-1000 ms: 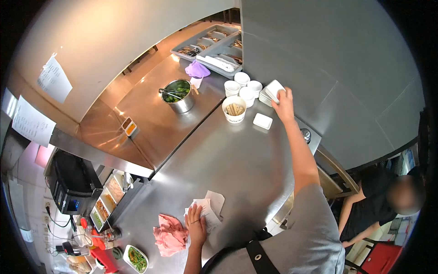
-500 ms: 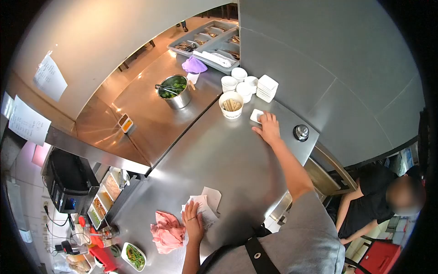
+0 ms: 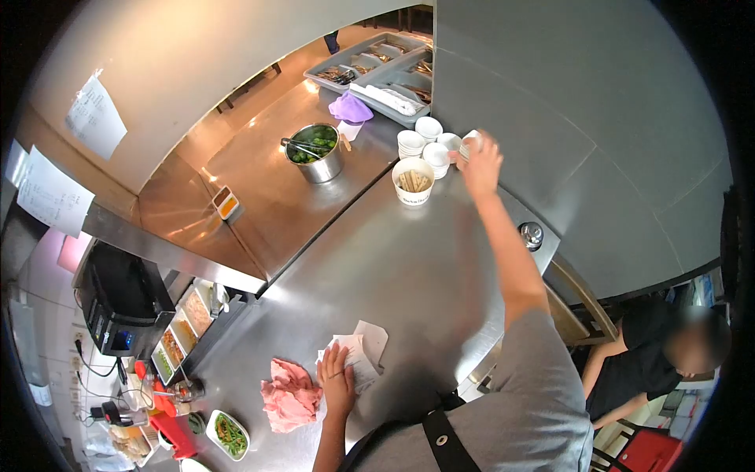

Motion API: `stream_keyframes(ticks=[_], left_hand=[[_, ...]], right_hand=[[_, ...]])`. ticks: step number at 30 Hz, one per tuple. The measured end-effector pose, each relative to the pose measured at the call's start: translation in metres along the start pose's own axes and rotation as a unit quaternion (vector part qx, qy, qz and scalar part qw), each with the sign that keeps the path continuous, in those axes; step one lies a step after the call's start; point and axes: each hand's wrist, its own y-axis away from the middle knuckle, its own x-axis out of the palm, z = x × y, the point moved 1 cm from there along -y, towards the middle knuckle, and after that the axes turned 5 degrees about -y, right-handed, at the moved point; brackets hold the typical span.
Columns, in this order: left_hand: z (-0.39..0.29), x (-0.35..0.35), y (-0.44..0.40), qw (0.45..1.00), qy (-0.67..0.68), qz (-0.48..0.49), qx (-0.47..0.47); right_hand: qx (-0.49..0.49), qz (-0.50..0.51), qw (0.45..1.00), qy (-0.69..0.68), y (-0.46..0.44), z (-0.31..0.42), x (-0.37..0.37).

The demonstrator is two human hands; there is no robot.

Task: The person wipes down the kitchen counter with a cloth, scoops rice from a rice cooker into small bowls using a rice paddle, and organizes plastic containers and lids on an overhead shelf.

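My left hand (image 3: 338, 381) lies with its fingers stretched out on the white paper slips (image 3: 358, 363). Just left of it is a crumpled pink cloth (image 3: 289, 397). At the back of the steel counter, my right hand (image 3: 481, 167) curls around a small white dish (image 3: 470, 141) at the square dish stack. My fingers and palm hide most of the stack, so I cannot tell whether the dish rests on it. Beside that hand stand stacked round white cups (image 3: 435, 155) and a paper tub (image 3: 413, 182) with short beige sticks in it.
A metal call bell (image 3: 531, 235) sits near the right edge. Left of the counter seam stands a steel pot (image 3: 316, 163) of greens with tongs. Grey cutlery trays (image 3: 370, 67) are behind. A dish of greens (image 3: 228, 435) is front left. A person in black (image 3: 641, 370) sits at right.
My right hand has moved back from the counter to the dish stack. The small white dish it touched has left its spot on the counter. My left hand stays on the slips.
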Motion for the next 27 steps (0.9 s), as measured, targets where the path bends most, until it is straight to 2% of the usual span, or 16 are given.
stream_keyframes(ticks=[1, 2, 4, 7, 10, 14, 18, 20, 23, 26, 27], left_hand=[[-0.001, 0.001, 0.001, 1.0, 0.001, 0.0, -0.002], [-0.001, 0.002, 0.001, 1.0, 0.001, -0.002, -0.004], [-0.002, 0.002, 0.0, 1.0, -0.001, -0.003, -0.004], [-0.003, 0.002, -0.001, 1.0, 0.0, 0.002, 0.013], [-0.003, -0.001, 0.0, 1.0, -0.015, 0.015, 0.0], [-0.005, -0.001, -0.001, 1.0, -0.009, 0.009, -0.002], [-0.008, -0.004, -0.001, 1.0, 0.01, 0.003, 0.004], [-0.007, -0.003, -0.001, 1.0, 0.011, 0.006, 0.003], [-0.003, 0.004, -0.002, 1.0, 0.02, -0.003, -0.008], [-0.012, 0.01, -0.009, 0.999, 0.042, -0.007, -0.027], [-0.012, 0.013, -0.011, 0.999, 0.038, -0.01, -0.025]], right_hand=[[-0.011, 0.04, 0.995, -0.087, 0.015, 0.018, 0.006], [0.045, 0.149, 0.98, -0.12, 0.033, 0.05, -0.005], [0.025, 0.206, 0.976, -0.065, 0.075, 0.074, 0.003], [0.115, 0.235, 0.943, -0.208, 0.092, 0.065, 0.013], [0.155, 0.164, 0.952, -0.208, 0.104, 0.05, -0.013], [0.15, 0.039, 0.981, -0.113, 0.108, 0.005, -0.064], [0.176, 0.0, 0.981, -0.079, 0.104, -0.051, -0.082], [0.194, 0.022, 0.979, -0.057, 0.11, -0.084, -0.067], [0.193, -0.042, 0.979, 0.05, 0.115, -0.053, -0.073], [0.06, 0.034, 0.997, -0.034, 0.128, 0.019, -0.074], [0.028, 0.089, 0.993, -0.069, 0.135, 0.044, -0.067]])
